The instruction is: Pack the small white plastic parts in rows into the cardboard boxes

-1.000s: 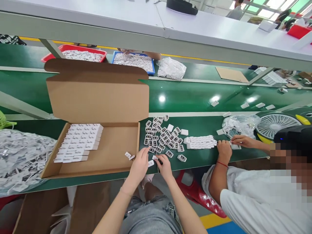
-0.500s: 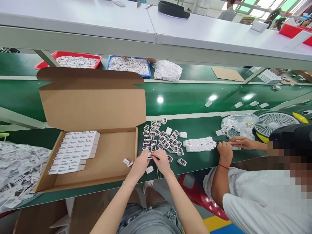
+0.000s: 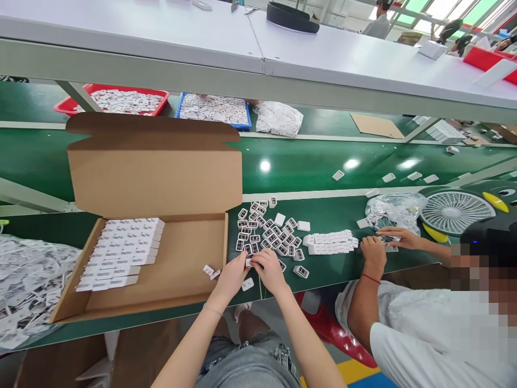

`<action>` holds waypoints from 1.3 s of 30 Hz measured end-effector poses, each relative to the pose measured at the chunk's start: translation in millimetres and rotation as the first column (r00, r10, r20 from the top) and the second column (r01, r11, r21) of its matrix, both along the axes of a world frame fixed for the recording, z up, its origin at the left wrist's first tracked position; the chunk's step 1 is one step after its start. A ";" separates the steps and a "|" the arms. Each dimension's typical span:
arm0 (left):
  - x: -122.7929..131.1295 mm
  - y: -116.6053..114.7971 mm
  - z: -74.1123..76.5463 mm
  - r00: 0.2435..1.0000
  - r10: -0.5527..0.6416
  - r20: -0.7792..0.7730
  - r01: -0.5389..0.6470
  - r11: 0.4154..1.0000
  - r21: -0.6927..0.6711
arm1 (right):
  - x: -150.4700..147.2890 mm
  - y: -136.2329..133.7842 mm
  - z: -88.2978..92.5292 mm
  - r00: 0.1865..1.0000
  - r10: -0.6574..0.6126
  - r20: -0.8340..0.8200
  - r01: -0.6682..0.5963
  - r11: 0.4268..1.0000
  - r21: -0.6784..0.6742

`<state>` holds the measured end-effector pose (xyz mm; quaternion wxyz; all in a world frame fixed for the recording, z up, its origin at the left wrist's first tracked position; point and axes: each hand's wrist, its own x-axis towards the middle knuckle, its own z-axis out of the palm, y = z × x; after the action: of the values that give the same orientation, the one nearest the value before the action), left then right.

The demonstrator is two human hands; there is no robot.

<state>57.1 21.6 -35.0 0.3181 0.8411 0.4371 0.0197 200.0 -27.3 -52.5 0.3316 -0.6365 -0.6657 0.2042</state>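
Left hand, head view (image 3: 233,276): reaching forward over the near edge of the green table (image 3: 339,215), with back upward, wrist angled a little to the right, fingers bent and pinching a small white piece (image 3: 248,263).
Right hand (image 3: 269,269): coming from the opposite side, wrist bent inward, with fingertips gathered at the right end of the same piece; cannot tell the exact contact of every finger.
Small white piece: held between both hands, just in front of the pile of little boxes (image 3: 278,231).
Loose white piece (image 3: 247,284): lying flat on the table, just below the hands.
Open carton (image 3: 181,258): standing left of the left hand, with white boxes (image 3: 125,250) in rows inside.
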 end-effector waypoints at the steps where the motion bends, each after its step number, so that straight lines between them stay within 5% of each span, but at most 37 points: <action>1: 0.0 0.3 -0.4 1.000 -0.006 0.001 0.006 1.000 0.006 | 1.0 1.1 1.1 1.000 0.016 0.010 -0.016 1.000 -0.015; 8: -3.3 -2.7 -7.8 0.996 -0.065 -0.065 0.071 0.993 0.094 | 6.3 6.5 10.4 0.984 0.082 0.157 -0.068 0.993 -0.092; 14: -0.1 -21.9 -19.5 0.966 -0.136 -0.218 0.209 0.909 0.361 | 7.1 3.5 9.1 0.962 0.085 0.258 -0.069 0.995 -0.072; 18: -6.5 -17.2 -2.2 0.956 -0.180 -0.233 0.266 0.867 0.421 | 6.3 1.5 10.8 0.960 0.135 0.246 -0.119 0.990 -0.079; 21: -19.6 -17.9 23.0 0.983 -0.092 -0.157 0.156 0.869 0.469 | 6.1 0.0 15.6 0.972 0.119 0.202 -0.107 0.992 -0.069; 24: -25.6 -38.5 34.1 0.992 -0.032 -0.121 0.082 0.894 0.440 | 5.0 -3.3 16.3 0.963 0.154 0.223 -0.142 0.987 -0.072; 28: -10.4 -77.0 19.1 0.978 -0.068 -0.197 0.130 0.936 0.327 | -0.2 -13.5 10.8 0.950 0.219 0.222 -0.205 0.975 -0.085; 31: -5.7 -85.5 19.1 0.990 -0.053 -0.128 0.087 0.957 0.277 | -1.9 -23.2 13.0 0.983 0.175 0.050 -0.170 0.982 -0.082; 35: -57.8 -64.1 52.3 0.983 0.171 0.064 -0.182 0.951 0.250 | -10.4 -20.0 35.3 0.982 -0.012 -0.188 -0.001 0.998 -0.067; 37: -108.2 -45.1 65.5 0.929 0.367 0.049 -0.366 0.894 0.258 | -31.0 -7.3 49.0 0.975 0.023 -0.222 -0.038 0.997 -0.063; 39: -162.1 -22.9 67.7 0.904 0.425 -0.054 -0.384 0.859 0.338 | -67.5 10.4 57.5 0.964 0.137 -0.228 -0.154 0.986 -0.061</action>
<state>-105.0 -1.3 32.6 0.1381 0.7702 0.6141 0.1033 132.5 -16.9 5.0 0.3631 -0.5715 -0.6607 0.3242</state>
